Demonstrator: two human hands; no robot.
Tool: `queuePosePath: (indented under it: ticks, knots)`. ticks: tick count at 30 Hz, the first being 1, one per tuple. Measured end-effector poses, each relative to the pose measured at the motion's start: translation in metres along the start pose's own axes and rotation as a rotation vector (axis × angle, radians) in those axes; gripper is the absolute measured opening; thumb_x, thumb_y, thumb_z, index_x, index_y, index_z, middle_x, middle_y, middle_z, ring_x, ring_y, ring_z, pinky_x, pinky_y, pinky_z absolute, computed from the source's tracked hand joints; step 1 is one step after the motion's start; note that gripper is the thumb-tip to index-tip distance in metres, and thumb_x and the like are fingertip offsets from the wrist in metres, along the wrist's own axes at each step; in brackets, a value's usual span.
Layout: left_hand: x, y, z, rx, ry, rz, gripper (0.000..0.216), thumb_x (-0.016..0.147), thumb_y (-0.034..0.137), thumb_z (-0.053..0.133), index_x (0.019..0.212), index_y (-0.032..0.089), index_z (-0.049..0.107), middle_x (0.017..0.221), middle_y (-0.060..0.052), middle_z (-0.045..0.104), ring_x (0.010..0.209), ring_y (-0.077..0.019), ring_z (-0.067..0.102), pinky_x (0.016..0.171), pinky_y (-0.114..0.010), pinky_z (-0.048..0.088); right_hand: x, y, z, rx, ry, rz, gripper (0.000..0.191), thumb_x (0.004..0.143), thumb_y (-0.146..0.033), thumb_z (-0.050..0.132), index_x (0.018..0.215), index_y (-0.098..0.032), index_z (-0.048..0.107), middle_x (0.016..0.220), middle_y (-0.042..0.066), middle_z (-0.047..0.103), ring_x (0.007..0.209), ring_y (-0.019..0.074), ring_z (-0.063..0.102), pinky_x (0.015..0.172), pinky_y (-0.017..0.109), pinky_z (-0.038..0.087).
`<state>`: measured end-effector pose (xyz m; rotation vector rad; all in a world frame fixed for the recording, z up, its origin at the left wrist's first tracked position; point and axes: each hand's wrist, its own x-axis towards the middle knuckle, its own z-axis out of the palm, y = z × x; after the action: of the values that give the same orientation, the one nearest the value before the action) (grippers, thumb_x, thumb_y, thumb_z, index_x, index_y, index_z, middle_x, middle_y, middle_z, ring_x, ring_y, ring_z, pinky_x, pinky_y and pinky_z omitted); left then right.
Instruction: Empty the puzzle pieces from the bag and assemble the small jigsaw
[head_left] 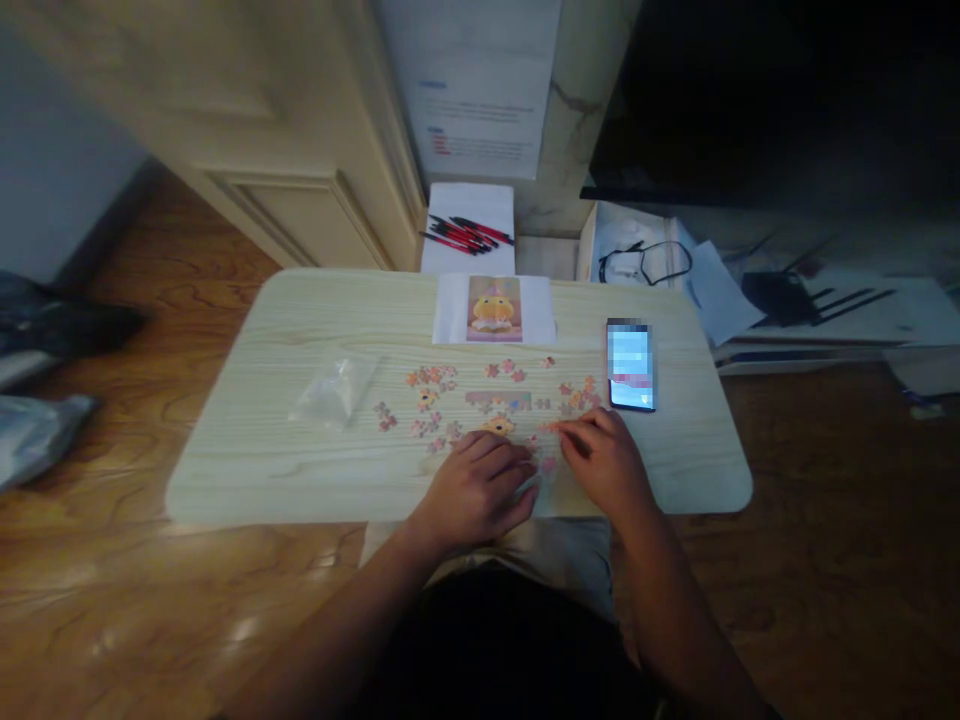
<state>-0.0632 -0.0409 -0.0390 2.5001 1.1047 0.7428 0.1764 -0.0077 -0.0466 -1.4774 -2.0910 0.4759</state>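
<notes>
Small pink and orange puzzle pieces [435, 400] lie scattered over a low pale wooden table [255, 440]. A short joined strip of pieces [498, 401] sits mid-table. My left hand [480, 490] rests near the front edge, fingers curled down over pieces beside an orange piece [498, 425]. My right hand [604, 462] lies just to its right, fingertips pinched on a small piece [549, 428]. A printed reference picture [493, 308] of a yellow figure lies at the table's far edge.
A phone [630, 364] with a lit screen lies at the right. An empty clear plastic bag [334, 392] lies left of the pieces. Beyond the table are red pens [469, 234] on white paper, a box with a cable [645, 262], and a wooden floor.
</notes>
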Motion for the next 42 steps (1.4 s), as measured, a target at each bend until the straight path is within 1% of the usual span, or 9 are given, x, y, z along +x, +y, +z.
queuePosePath:
  ticks: [9,14,18,22,26,29,34,38,42]
  knots:
    - [-0.023,-0.011,-0.014,0.019,0.048,-0.052,0.026,0.092,0.031,0.065,0.116,0.025,0.071,0.117,-0.007,0.074,0.104,-0.0253,0.066,0.09,-0.046,0.053,0.019,-0.028,0.01,0.015,-0.024,-0.091,0.012,0.094,-0.019,0.064,0.093,-0.024,0.074,0.091,0.006,0.065,0.095,0.0246,0.062,0.093,0.044,0.053]
    - [-0.046,-0.035,-0.032,0.08,0.107,-0.153,0.022,0.091,0.033,0.066,0.111,0.027,0.072,0.119,-0.006,0.074,0.107,-0.0262,0.066,0.092,-0.048,0.053,0.023,-0.037,0.019,0.034,-0.054,-0.099,0.013,0.094,-0.018,0.063,0.097,-0.025,0.074,0.094,0.006,0.067,0.097,0.0256,0.062,0.094,0.045,0.053]
    - [-0.064,-0.06,-0.048,0.137,0.167,-0.266,0.026,0.09,0.033,0.067,0.115,0.028,0.071,0.124,-0.006,0.073,0.11,-0.0257,0.067,0.096,-0.048,0.052,0.026,-0.044,0.024,0.05,-0.066,-0.113,0.013,0.094,-0.019,0.063,0.097,-0.026,0.074,0.093,0.006,0.067,0.095,0.0254,0.063,0.091,0.044,0.053]
    - [-0.072,-0.073,-0.056,0.169,0.197,-0.303,0.03,0.09,0.033,0.068,0.12,0.029,0.07,0.128,-0.004,0.071,0.114,-0.0267,0.065,0.1,-0.048,0.05,0.034,-0.056,0.028,0.054,-0.077,-0.129,0.013,0.094,-0.019,0.064,0.098,-0.025,0.074,0.093,0.006,0.067,0.095,0.0252,0.062,0.09,0.044,0.052]
    - [-0.071,-0.073,-0.056,0.142,0.174,-0.294,0.035,0.09,0.033,0.068,0.125,0.029,0.068,0.131,-0.004,0.07,0.115,-0.0266,0.064,0.098,-0.048,0.05,0.058,-0.078,0.042,0.033,-0.115,-0.135,0.018,0.094,-0.018,0.062,0.105,-0.024,0.075,0.098,0.007,0.067,0.1,0.0263,0.061,0.094,0.044,0.052]
    - [-0.068,-0.071,-0.055,0.114,0.183,-0.289,0.035,0.091,0.033,0.068,0.125,0.03,0.068,0.13,-0.004,0.07,0.114,-0.0261,0.065,0.097,-0.047,0.05,0.089,-0.098,0.061,-0.008,-0.121,-0.153,0.02,0.097,-0.019,0.06,0.108,-0.022,0.075,0.104,0.009,0.066,0.105,0.027,0.06,0.1,0.045,0.049]
    - [-0.069,-0.072,-0.054,0.099,0.202,-0.295,0.029,0.092,0.033,0.066,0.12,0.029,0.07,0.125,-0.005,0.071,0.113,-0.0261,0.065,0.097,-0.048,0.05,0.133,-0.118,0.092,-0.123,-0.141,-0.142,0.017,0.093,-0.024,0.067,0.107,-0.021,0.076,0.108,0.011,0.065,0.108,0.0287,0.057,0.099,0.045,0.048]
    - [-0.073,-0.071,-0.054,0.102,0.206,-0.278,0.023,0.092,0.033,0.066,0.114,0.028,0.07,0.121,-0.005,0.072,0.107,-0.025,0.066,0.095,-0.047,0.05,0.14,-0.119,0.102,-0.157,-0.193,-0.102,0.011,0.091,-0.022,0.069,0.099,-0.022,0.076,0.107,0.011,0.066,0.109,0.0296,0.057,0.096,0.045,0.048]
    - [-0.072,-0.07,-0.054,0.102,0.222,-0.285,0.022,0.092,0.032,0.066,0.113,0.026,0.07,0.12,-0.005,0.073,0.107,-0.0242,0.066,0.095,-0.046,0.05,0.138,-0.118,0.1,-0.094,-0.2,-0.087,0.009,0.091,-0.018,0.068,0.096,-0.023,0.072,0.105,0.007,0.069,0.11,0.0277,0.059,0.096,0.043,0.046]
